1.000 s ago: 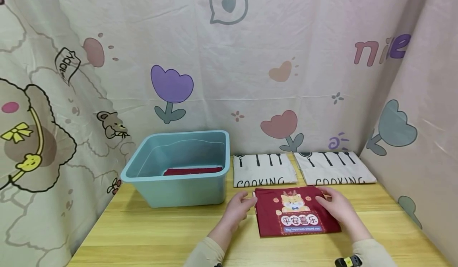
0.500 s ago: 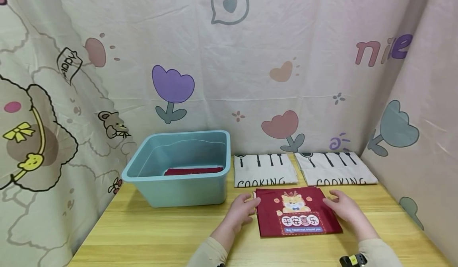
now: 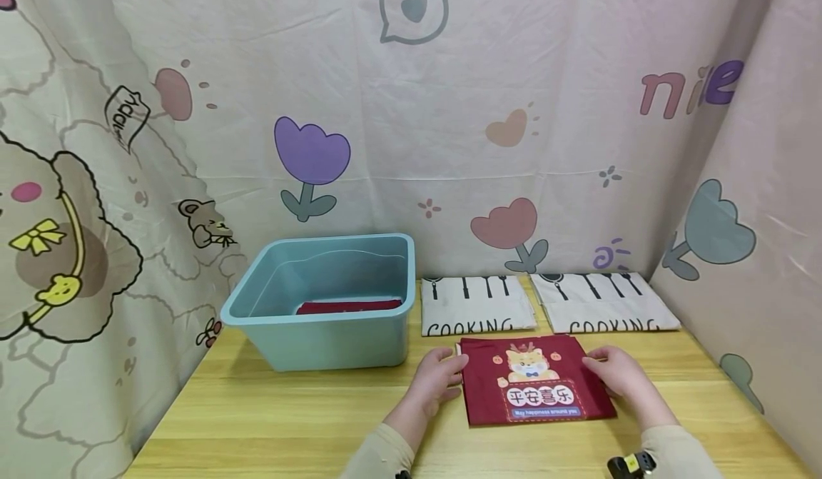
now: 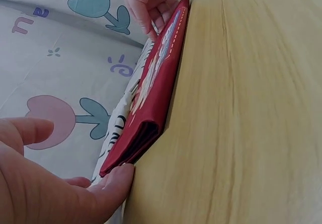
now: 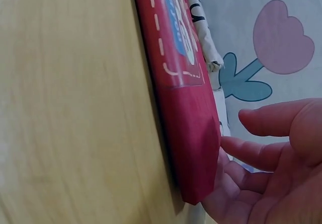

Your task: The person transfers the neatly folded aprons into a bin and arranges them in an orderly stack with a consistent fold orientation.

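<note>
A folded dark red cloth (image 3: pixel 483 386), printed with a cartoon animal and white characters, lies flat on the wooden table in front of the person. At its left edge is the left hand (image 3: pixel 435 379); in the left wrist view the thumb stands away from the cloth while fingertips (image 4: pixel 121 176) touch the layered edge. The right hand (image 3: pixel 621 375) is at the opposite edge. Fingertips (image 5: pixel 229 142) meet that side in the right wrist view, with the thumb raised clear of it. Neither hand grips the cloth. The cloth's underside is hidden.
To the left stands a light blue plastic bin (image 3: pixel 327 343) with a red folded cloth (image 3: pixel 349 307) inside. Behind the front cloth lie two folded white cloths, one left (image 3: pixel 475 308) and one right (image 3: pixel 604 304), both printed "COOKING". A patterned curtain (image 3: pixel 411 143) hangs behind.
The right hand has slid off the cloth's upper right part to its right edge. The left hand has moved slightly right, closer against the left edge. The cloth lies nearly where it was.
</note>
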`<state>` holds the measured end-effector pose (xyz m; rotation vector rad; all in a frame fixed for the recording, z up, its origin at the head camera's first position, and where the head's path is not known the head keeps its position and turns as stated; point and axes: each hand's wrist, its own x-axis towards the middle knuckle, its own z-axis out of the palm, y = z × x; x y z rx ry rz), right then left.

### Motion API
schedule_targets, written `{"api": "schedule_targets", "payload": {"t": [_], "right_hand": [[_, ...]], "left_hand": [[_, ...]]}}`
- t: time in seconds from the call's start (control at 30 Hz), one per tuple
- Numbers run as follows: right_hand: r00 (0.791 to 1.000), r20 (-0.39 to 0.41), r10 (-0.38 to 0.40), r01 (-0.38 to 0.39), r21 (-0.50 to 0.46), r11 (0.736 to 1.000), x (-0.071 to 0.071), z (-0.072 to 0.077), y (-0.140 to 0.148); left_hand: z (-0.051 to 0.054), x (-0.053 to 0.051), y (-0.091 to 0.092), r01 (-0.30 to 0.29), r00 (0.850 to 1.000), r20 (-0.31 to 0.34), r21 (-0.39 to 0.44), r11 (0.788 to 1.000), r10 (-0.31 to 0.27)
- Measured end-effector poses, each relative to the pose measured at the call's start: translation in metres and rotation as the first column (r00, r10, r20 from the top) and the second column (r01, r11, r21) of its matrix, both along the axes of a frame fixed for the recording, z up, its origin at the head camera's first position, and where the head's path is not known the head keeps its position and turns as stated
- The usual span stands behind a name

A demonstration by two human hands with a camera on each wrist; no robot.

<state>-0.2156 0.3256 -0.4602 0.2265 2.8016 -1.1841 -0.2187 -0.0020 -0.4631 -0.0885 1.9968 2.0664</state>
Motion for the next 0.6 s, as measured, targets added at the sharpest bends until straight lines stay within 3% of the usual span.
{"api": "schedule_targets", "payload": {"t": [0.3,0.6], "right_hand": [[0.999,-0.042,0.018,-0.014,0.083,0.996,-0.0009,-0.0023,-0.0010],[0.999,-0.038,0.003,-0.002,0.040,0.999,-0.0013,-0.0030,-0.0007]], "left_hand": [[-0.0012,-0.0010,0.0038,-0.021,1.000,0.008,0.024,0.999,0.021],[-0.0027,-0.0030,0.0045,-0.043,0.999,0.035,0.043,0.998,0.042]]}}
